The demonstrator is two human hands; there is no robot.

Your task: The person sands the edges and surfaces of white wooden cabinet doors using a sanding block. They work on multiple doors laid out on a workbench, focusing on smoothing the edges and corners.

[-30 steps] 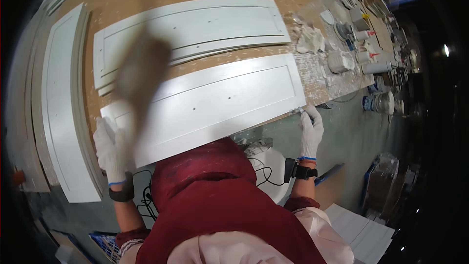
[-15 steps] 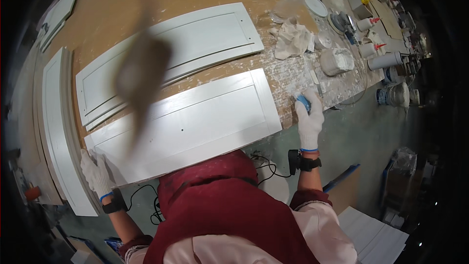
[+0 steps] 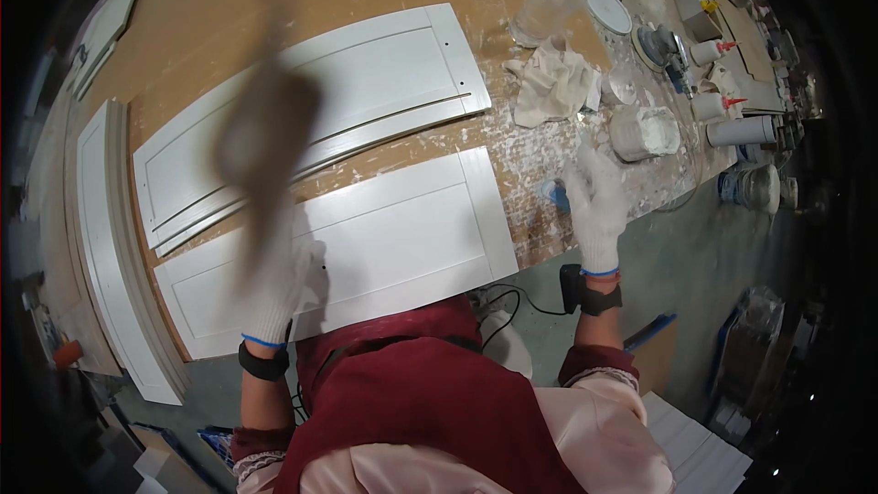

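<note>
My left hand (image 3: 283, 279), in a white knit glove, is over the left part of the near white framed panel (image 3: 402, 220). A blurred dark smudge in front of the view hides part of its fingers. On the right, my white-gloved right hand (image 3: 598, 206) reaches forward over the paint-spattered table edge. Its fingers are smeared by motion, so their grip does not show. Beside its thumb lies a small blue object (image 3: 553, 194), its kind unclear. Just past the fingers stands an open tub of white paste (image 3: 644, 134).
Another white panel (image 3: 366, 64) lies behind the near one, and a stack of narrow panels (image 3: 105, 220) runs along the left. A crumpled cloth (image 3: 551, 82), a clear bottle (image 3: 549, 5), a sander (image 3: 654, 46) and a grey cylinder (image 3: 741, 132) crowd the right side.
My left hand has moved from the near panel's left corner to over the panel. My right hand has left the blue object and shifted forward and right. The view has shifted slightly.
</note>
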